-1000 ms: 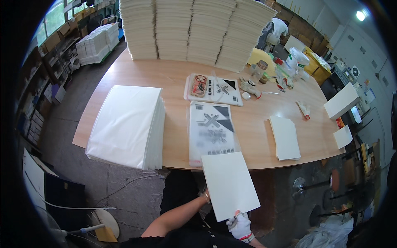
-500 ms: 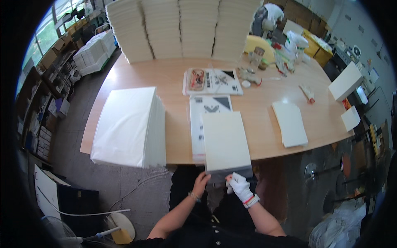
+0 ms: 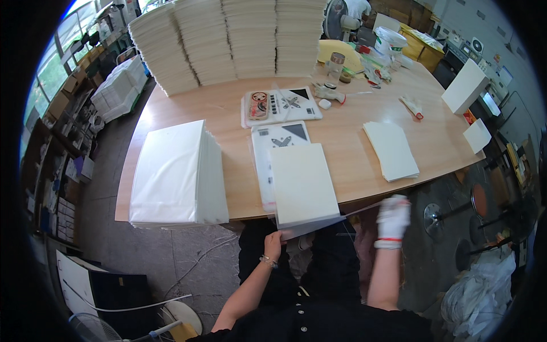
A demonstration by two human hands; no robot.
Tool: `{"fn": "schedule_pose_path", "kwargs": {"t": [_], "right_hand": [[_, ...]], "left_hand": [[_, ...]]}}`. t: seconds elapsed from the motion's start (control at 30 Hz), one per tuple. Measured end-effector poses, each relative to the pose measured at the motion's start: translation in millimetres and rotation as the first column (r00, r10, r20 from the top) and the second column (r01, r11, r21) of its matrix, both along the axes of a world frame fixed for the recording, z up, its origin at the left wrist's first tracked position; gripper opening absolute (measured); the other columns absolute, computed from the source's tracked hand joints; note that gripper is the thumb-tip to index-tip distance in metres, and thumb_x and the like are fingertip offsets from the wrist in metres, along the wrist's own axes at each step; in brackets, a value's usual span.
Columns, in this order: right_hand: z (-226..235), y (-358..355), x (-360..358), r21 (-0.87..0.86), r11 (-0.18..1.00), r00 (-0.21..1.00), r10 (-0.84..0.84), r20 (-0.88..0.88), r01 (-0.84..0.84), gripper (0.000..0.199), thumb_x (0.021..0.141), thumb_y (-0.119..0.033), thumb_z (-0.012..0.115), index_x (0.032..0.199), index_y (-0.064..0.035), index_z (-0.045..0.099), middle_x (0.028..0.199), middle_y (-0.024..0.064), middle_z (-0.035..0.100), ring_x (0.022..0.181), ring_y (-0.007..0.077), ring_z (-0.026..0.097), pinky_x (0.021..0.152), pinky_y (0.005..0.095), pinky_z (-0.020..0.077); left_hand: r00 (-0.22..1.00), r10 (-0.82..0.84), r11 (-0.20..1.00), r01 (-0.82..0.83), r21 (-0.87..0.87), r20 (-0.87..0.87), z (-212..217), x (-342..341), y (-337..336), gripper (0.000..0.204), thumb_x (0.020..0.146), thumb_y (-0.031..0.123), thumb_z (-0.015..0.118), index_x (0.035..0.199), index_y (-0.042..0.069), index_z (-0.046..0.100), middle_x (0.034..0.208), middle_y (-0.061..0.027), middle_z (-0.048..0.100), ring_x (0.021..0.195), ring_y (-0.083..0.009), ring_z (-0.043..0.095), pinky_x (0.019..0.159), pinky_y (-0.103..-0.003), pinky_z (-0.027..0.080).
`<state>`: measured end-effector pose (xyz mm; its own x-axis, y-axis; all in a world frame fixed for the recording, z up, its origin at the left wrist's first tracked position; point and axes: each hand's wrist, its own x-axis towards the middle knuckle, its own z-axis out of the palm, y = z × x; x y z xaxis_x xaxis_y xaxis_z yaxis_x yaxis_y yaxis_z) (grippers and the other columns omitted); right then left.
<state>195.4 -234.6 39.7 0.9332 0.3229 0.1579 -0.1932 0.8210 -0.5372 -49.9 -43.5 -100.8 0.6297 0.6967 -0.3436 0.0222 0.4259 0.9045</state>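
Note:
A block of cream paper [image 3: 302, 179] lies at the table's front edge, seemingly inside a clear plastic bag. The bag's flap [image 3: 307, 227] sticks out over the edge toward me. My left hand [image 3: 274, 241], bare with a bracelet, pinches the flap's left corner. Off to the right, my right hand [image 3: 393, 219], in a white glove and blurred by motion, is closed on a thin strip [image 3: 363, 209]. That strip runs taut from the flap's right corner. Under the block's far end lie flat printed packs [image 3: 279, 134].
A tall white wrapped stack [image 3: 168, 171] stands on the left. Paper piles [image 3: 228, 45] rise at the back. Cream sheets [image 3: 391, 151] lie to the right, with a glove [image 3: 412, 106] beyond. A small box [image 3: 258, 105] rests on more packs, near a jar [image 3: 335, 66]. Stools [image 3: 433, 221] stand right.
My right hand has swung right and up, away from the flap, drawing the thin strip out. The left hand still holds the flap's left corner. The view has shifted slightly.

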Motion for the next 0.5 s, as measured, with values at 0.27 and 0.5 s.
{"fn": "schedule_pose_path", "kwargs": {"t": [0.27, 0.5], "right_hand": [[-69.2, -81.2, 0.6, -0.587, -0.589, 0.573, 0.783, -0.243, 0.555, 0.029, 0.077, -0.028, 0.045, 0.097, -0.0113, 0.058, 0.1, 0.015, 0.057, 0.093, 0.0295, 0.055, 0.079, 0.0403, 0.044], [-60.2, 31.2, -18.0, -0.654, 0.489, 0.29, 0.626, 0.724, 0.578, 0.021, 0.07, -0.007, 0.058, 0.091, -0.0041, 0.056, 0.07, 0.0088, 0.056, 0.067, 0.0258, 0.057, 0.06, 0.0319, 0.0465]], "left_hand": [[0.948, 0.249, 0.335, 0.106, 0.936, -0.197, 34.0, -14.8, 17.1, 0.029, 0.076, 0.001, 0.049, 0.105, 0.002, 0.051, 0.101, -0.0152, 0.049, 0.088, -0.0306, 0.05, 0.077, -0.036, 0.042], [0.975, -0.069, -0.191, 0.196, 0.962, -0.213, 68.7, 2.0, 38.7, 0.028, 0.064, 0.012, 0.067, 0.09, 0.01, 0.058, 0.096, -0.0078, 0.054, 0.086, -0.026, 0.052, 0.072, -0.035, 0.044]]}}
